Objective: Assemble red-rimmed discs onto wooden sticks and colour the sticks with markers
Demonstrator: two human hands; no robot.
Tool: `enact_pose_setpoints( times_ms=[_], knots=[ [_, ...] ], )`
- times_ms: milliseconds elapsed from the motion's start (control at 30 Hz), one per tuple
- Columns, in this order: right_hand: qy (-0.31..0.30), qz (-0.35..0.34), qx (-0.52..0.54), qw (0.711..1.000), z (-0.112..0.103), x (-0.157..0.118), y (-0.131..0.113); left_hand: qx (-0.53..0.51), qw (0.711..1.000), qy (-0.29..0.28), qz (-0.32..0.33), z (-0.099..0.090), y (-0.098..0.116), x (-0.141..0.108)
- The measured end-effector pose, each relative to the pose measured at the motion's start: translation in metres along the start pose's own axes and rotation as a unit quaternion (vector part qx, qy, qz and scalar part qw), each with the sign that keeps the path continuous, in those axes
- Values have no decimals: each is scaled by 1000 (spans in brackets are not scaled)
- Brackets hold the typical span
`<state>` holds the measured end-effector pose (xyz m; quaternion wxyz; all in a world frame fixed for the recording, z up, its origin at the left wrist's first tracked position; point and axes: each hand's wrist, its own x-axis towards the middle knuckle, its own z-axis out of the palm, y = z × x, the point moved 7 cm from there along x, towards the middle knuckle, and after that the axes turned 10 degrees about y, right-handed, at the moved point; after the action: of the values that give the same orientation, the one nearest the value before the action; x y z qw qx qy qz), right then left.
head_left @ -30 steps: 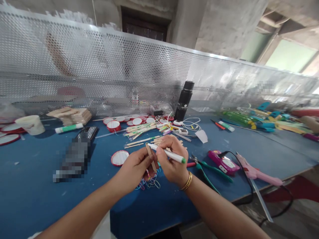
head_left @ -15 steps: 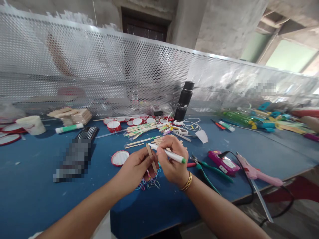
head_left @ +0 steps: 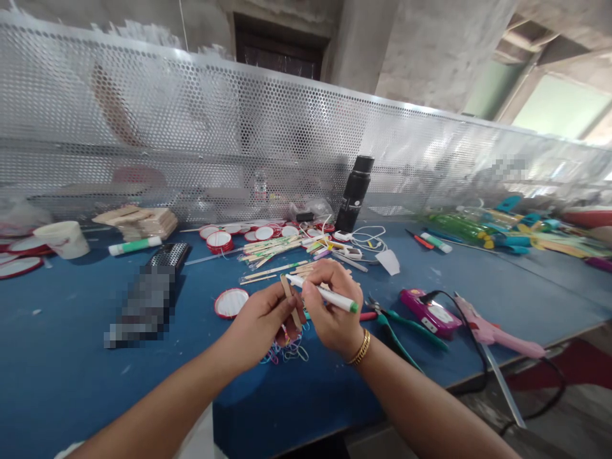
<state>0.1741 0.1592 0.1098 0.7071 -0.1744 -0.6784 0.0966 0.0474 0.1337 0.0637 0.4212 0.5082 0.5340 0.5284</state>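
My left hand (head_left: 265, 319) pinches a flat wooden stick (head_left: 291, 303), tilted upright over the blue table. In my right hand (head_left: 332, 312) is a white marker (head_left: 335, 298) with a green end; its tip meets the top end of the stick. Colourful rubber bands (head_left: 287, 352) lie in a small heap beneath my hands. Just beyond them are loose wooden sticks (head_left: 272, 248), some with green marks. A round red-rimmed disc (head_left: 231, 303) rests to the left of my left hand.
Pliers (head_left: 399, 322), a purple device (head_left: 430, 313) and a pink glue gun (head_left: 497, 335) lie at the right. A black bottle (head_left: 354, 194) stands behind, near white cables. On the left are a dark pixelated object (head_left: 148, 293), a glue stick (head_left: 135, 246) and a white cup (head_left: 62, 240).
The view has shifted very slightly. Both hands keep nearly the same pose, with the marker still at the stick's top end.
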Motion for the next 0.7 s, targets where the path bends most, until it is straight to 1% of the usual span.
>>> enact_pose_setpoints(
  times_ms=[233, 533, 700],
  knots=[
    [1, 2, 14, 1000, 0, 0, 0, -2, 1000, 1, -4, 0, 1, -1],
    [1, -4, -1, 1000, -1, 1, -2, -6, 1000, 3, -8, 0, 2, -2],
    [-1, 8, 2, 1000, 0, 1, 0, 1, 1000, 5, -7, -1, 1, -2]
  ],
)
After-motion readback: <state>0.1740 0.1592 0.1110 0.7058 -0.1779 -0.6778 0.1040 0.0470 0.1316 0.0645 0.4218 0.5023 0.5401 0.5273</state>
